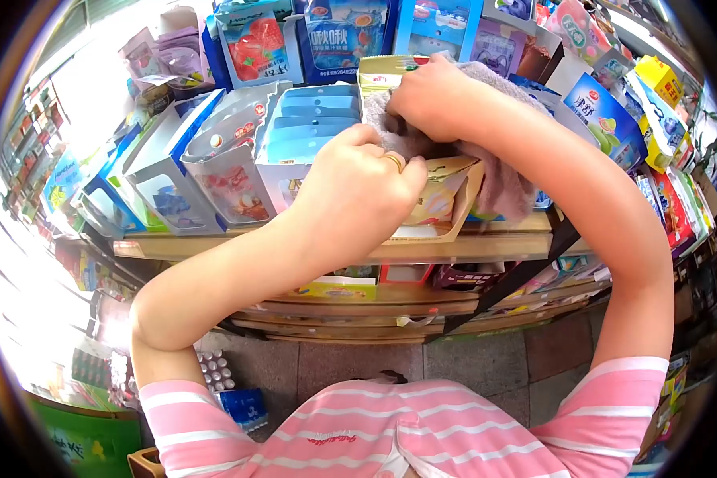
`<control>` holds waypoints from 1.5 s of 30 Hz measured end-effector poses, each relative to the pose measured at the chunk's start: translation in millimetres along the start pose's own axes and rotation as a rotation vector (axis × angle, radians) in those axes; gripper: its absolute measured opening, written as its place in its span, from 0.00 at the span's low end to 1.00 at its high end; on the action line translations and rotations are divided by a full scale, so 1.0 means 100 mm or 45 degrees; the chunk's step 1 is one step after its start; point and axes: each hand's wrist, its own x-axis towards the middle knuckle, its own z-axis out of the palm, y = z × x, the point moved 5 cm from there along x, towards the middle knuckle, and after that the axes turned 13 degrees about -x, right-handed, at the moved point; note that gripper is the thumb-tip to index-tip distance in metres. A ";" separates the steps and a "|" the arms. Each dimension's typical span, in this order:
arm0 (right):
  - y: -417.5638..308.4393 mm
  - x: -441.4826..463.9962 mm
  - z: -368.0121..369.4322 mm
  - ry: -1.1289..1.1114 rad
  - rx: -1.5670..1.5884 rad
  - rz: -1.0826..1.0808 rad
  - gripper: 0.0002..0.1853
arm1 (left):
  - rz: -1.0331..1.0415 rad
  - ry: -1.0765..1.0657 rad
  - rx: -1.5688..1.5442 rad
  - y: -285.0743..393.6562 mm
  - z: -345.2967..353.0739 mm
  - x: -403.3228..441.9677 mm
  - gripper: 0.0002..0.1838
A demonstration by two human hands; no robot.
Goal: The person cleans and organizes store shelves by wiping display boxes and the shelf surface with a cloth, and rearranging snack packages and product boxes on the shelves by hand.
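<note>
My left hand (358,191), wearing a ring, has its fingers curled at the near left side of a tan display box (464,195) that holds yellowish candy packets (436,203). Those fingertips are partly hidden from me. Above the box, my right hand (434,99) is closed on a greyish-pink cloth (494,84). One end of the cloth hangs over the box's right side, and part of it lies by the box opening. Just left of my hands is a box of light-blue packets (315,119).
Display boxes of sweets line the wooden shelf (486,247), among them a grey box with pink packets (235,179). Blue boxes (346,40) stand behind. More goods sit on a lower shelf (350,307). A green box (88,442) is at lower left.
</note>
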 end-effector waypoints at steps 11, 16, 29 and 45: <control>-0.23 0.02 0.00 -0.198 0.186 -0.285 0.12 | -0.018 0.126 0.022 0.02 -0.01 -0.04 0.12; 0.01 0.03 -0.01 -0.048 0.203 -0.050 0.11 | -0.038 0.109 0.035 0.02 0.02 -0.03 0.13; 0.90 -0.32 -0.39 0.500 0.171 0.576 0.06 | -0.030 0.071 0.135 0.03 0.03 0.03 0.10; 1.04 -0.03 -0.07 0.793 0.699 0.279 0.19 | -0.188 0.088 -0.244 -0.10 -0.23 0.15 0.13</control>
